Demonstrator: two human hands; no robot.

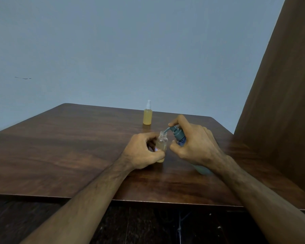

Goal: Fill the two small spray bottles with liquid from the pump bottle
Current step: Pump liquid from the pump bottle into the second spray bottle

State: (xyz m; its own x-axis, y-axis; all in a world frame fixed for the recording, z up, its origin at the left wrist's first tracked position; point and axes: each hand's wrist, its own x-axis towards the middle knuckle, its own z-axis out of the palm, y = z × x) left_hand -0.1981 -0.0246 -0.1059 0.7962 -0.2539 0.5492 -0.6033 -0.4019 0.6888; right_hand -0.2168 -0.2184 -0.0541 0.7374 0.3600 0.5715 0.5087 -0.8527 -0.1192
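I look down at my two hands over the middle of the desk [60, 147], a bit toward the right side. My left hand [141, 152] holds the open spray bottle [161, 147]. Its fingers [157, 156] are curled round the low part of the bottle and grip it. This small bottle has no top on it. I can see yellow liquid at its bottom, and the upper part looks only faintly tinted, so I think it is far from full.

My right hand [194, 147] holds the pump bottle [179, 136] just beside it, leaning toward the small one. The fingers are wrapped round the blue body, and one finger lies on top of the pump head. The spout reaches over to the mouth of the small bottle. I think I am pumping liquid in right now.

Farther off, near the far edge of the desk, the other spray bottle [147, 115] stands up by itself. It is full of yellow liquid and has its white spray top on. So I think one bottle is done, and this one needs more pumps and its top, which I cannot see
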